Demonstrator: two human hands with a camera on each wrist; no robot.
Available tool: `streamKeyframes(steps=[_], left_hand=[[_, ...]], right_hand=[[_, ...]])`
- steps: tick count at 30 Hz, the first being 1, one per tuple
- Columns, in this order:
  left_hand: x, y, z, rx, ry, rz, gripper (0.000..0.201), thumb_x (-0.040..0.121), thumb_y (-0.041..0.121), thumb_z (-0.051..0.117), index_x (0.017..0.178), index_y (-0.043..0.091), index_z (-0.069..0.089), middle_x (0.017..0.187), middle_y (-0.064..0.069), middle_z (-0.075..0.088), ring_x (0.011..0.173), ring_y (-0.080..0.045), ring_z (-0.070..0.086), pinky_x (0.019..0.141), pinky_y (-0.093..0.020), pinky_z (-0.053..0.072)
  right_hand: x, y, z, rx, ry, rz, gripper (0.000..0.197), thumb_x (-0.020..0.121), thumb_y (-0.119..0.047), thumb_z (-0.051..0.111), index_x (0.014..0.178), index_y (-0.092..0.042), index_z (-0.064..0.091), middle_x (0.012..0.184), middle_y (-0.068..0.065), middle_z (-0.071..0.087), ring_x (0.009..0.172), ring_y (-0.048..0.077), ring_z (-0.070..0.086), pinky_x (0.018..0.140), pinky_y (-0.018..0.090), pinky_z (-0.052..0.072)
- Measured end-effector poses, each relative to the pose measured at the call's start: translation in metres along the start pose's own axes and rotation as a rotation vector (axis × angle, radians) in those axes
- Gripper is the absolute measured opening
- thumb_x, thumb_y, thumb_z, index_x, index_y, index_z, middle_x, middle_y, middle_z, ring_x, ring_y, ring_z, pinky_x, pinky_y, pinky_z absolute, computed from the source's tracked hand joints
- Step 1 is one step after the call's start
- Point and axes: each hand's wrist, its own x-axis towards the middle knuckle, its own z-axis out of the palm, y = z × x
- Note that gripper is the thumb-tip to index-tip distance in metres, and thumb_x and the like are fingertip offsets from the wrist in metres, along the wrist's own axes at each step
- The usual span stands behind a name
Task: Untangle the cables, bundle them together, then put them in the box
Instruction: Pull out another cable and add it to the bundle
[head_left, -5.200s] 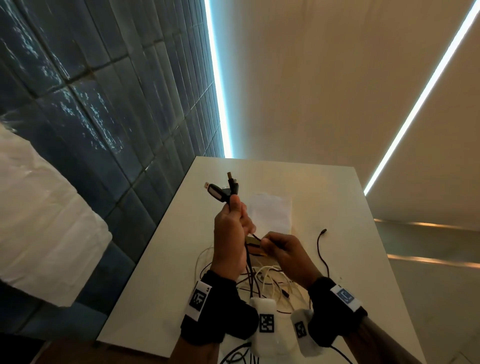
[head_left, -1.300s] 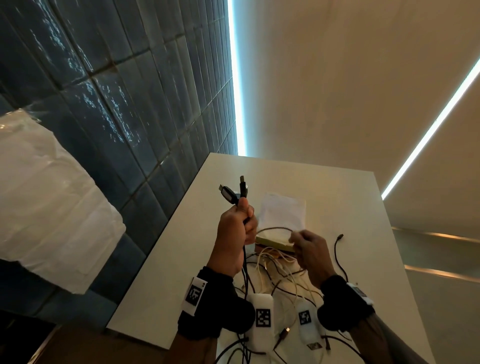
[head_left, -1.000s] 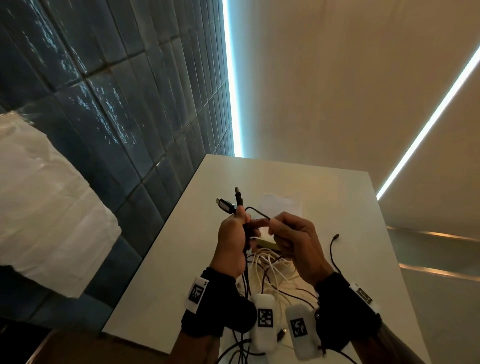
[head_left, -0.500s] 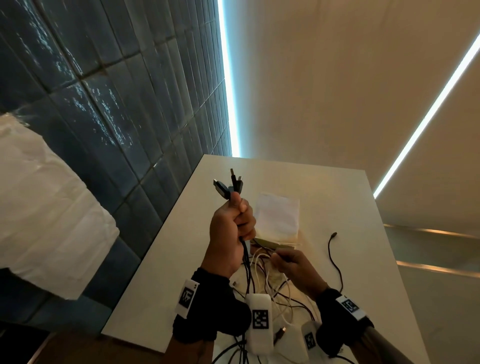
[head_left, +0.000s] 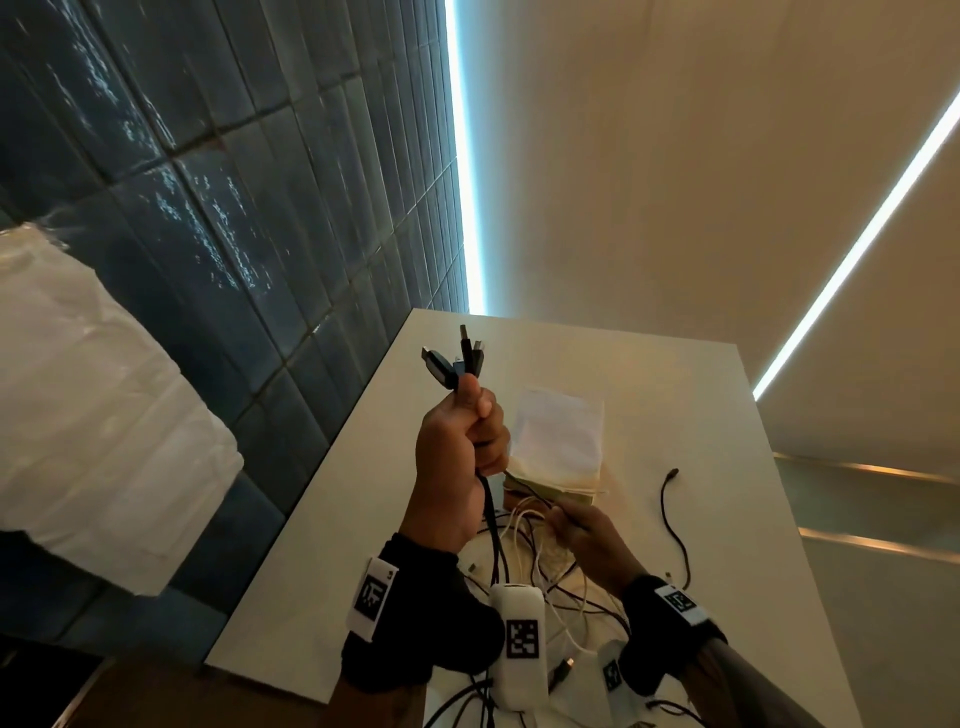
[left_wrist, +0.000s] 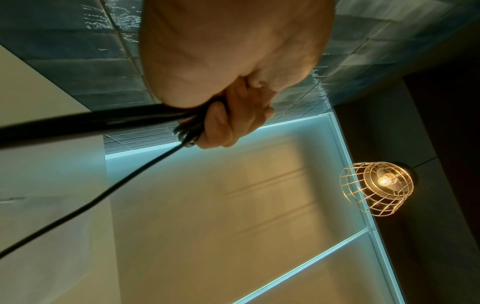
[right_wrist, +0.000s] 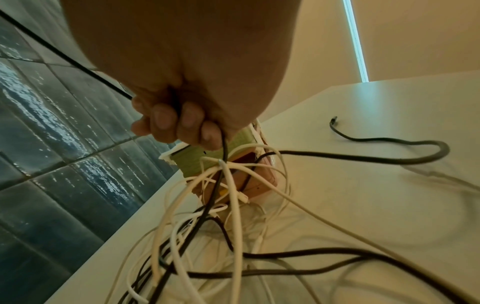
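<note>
My left hand (head_left: 460, 452) is raised above the white table (head_left: 675, 415) and grips several black cables (head_left: 491, 525), their plugs (head_left: 457, 358) sticking up out of the fist. In the left wrist view the left hand (left_wrist: 228, 119) has its fingers curled round the black cables (left_wrist: 103, 119). Lower and to the right, my right hand (head_left: 582, 535) pinches a thin black cable above a tangle of white and black cables (head_left: 530, 556). In the right wrist view the right hand (right_wrist: 182, 125) holds this thin black cable (right_wrist: 221, 176) over the tangle (right_wrist: 221, 236). The open box (head_left: 558, 447) stands just beyond both hands.
One loose black cable (head_left: 675, 519) lies on the table right of the box. A dark tiled wall (head_left: 234, 208) runs along the table's left edge. A white wrapped bulk (head_left: 93, 395) hangs at the far left. A caged lamp (left_wrist: 376, 187) glows overhead.
The right hand has come down from beside the left fist to the tangle in front of the box. The left hand has risen a little and holds one more plug.
</note>
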Motion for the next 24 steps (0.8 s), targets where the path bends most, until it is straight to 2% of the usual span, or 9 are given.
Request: streamKeyframes(steps=[4, 9, 11, 13, 16, 19, 21, 22, 24], left_hand=[[0.003, 0.001, -0.003, -0.010, 0.031, 0.006, 0.039, 0.102, 0.029, 0.032, 0.068, 0.014, 0.040, 0.048, 0.007, 0.025, 0.039, -0.005, 0.016, 0.044, -0.025, 0.008], [0.007, -0.005, -0.008, 0.005, 0.148, -0.025, 0.041, 0.104, 0.030, 0.032, 0.068, 0.015, 0.042, 0.046, 0.006, 0.027, 0.036, -0.006, 0.018, 0.040, -0.022, 0.012], [0.007, -0.009, -0.008, 0.022, 0.198, -0.058, 0.041, 0.104, 0.030, 0.032, 0.067, 0.015, 0.042, 0.046, 0.005, 0.030, 0.036, -0.006, 0.019, 0.039, -0.021, 0.013], [0.007, -0.016, -0.004, 0.068, 0.247, -0.100, 0.041, 0.104, 0.030, 0.033, 0.068, 0.015, 0.042, 0.046, 0.002, 0.040, 0.036, -0.009, 0.025, 0.038, -0.019, 0.016], [0.008, -0.021, -0.001, 0.129, 0.289, -0.143, 0.039, 0.105, 0.029, 0.032, 0.070, 0.015, 0.040, 0.054, -0.007, 0.061, 0.039, -0.013, 0.039, 0.037, -0.019, 0.025], [0.007, -0.023, 0.003, 0.138, 0.256, -0.162, 0.038, 0.105, 0.031, 0.031, 0.072, 0.014, 0.042, 0.061, -0.008, 0.069, 0.046, -0.016, 0.056, 0.043, -0.023, 0.036], [0.004, -0.019, 0.008, 0.056, 0.200, -0.169, 0.038, 0.104, 0.036, 0.030, 0.077, 0.014, 0.045, 0.077, -0.013, 0.073, 0.065, -0.023, 0.068, 0.058, -0.030, 0.049], [0.003, -0.016, 0.009, -0.016, 0.171, -0.167, 0.038, 0.104, 0.037, 0.030, 0.081, 0.013, 0.047, 0.084, -0.016, 0.074, 0.074, -0.026, 0.070, 0.068, -0.034, 0.053], [0.002, -0.008, 0.011, -0.181, 0.135, -0.126, 0.037, 0.104, 0.035, 0.031, 0.080, 0.012, 0.048, 0.074, -0.014, 0.069, 0.067, -0.026, 0.066, 0.077, -0.038, 0.052]], right_hand=[[0.004, 0.004, -0.005, -0.079, 0.000, 0.040, 0.037, 0.096, -0.016, 0.051, 0.061, -0.027, 0.057, 0.059, -0.007, 0.051, 0.055, 0.008, 0.044, 0.059, 0.033, 0.037], [0.006, -0.040, -0.023, 0.112, 0.211, 0.101, 0.021, 0.091, -0.009, 0.059, 0.074, -0.003, 0.071, 0.058, 0.003, 0.059, 0.054, 0.008, 0.052, 0.051, 0.020, 0.042], [0.006, -0.068, -0.030, 0.285, 0.282, 0.075, 0.018, 0.092, -0.006, 0.058, 0.081, 0.003, 0.069, 0.052, -0.002, 0.048, 0.045, 0.007, 0.041, 0.042, 0.018, 0.032], [0.005, -0.098, -0.036, 0.386, 0.290, 0.011, 0.018, 0.093, -0.006, 0.057, 0.084, 0.007, 0.064, 0.051, -0.001, 0.039, 0.044, 0.010, 0.030, 0.041, 0.020, 0.023], [-0.003, -0.135, -0.037, 0.439, 0.212, -0.138, 0.016, 0.091, -0.002, 0.058, 0.083, 0.012, 0.060, 0.053, 0.005, 0.035, 0.046, 0.013, 0.026, 0.042, 0.020, 0.022], [-0.016, -0.158, -0.036, 0.415, 0.056, -0.258, 0.015, 0.092, 0.000, 0.057, 0.081, 0.009, 0.064, 0.054, 0.000, 0.049, 0.048, 0.014, 0.031, 0.044, 0.020, 0.027], [-0.022, -0.157, -0.031, 0.395, -0.055, -0.259, 0.016, 0.092, 0.001, 0.056, 0.081, 0.010, 0.064, 0.057, -0.006, 0.054, 0.048, 0.011, 0.034, 0.046, 0.019, 0.028], [-0.024, -0.153, -0.028, 0.375, -0.110, -0.253, 0.018, 0.093, -0.001, 0.057, 0.081, 0.010, 0.065, 0.057, -0.001, 0.053, 0.048, 0.011, 0.035, 0.046, 0.018, 0.030], [-0.026, -0.140, -0.022, 0.318, -0.192, -0.223, 0.021, 0.094, -0.007, 0.059, 0.080, 0.007, 0.066, 0.061, 0.010, 0.047, 0.052, 0.014, 0.037, 0.049, 0.018, 0.032]])
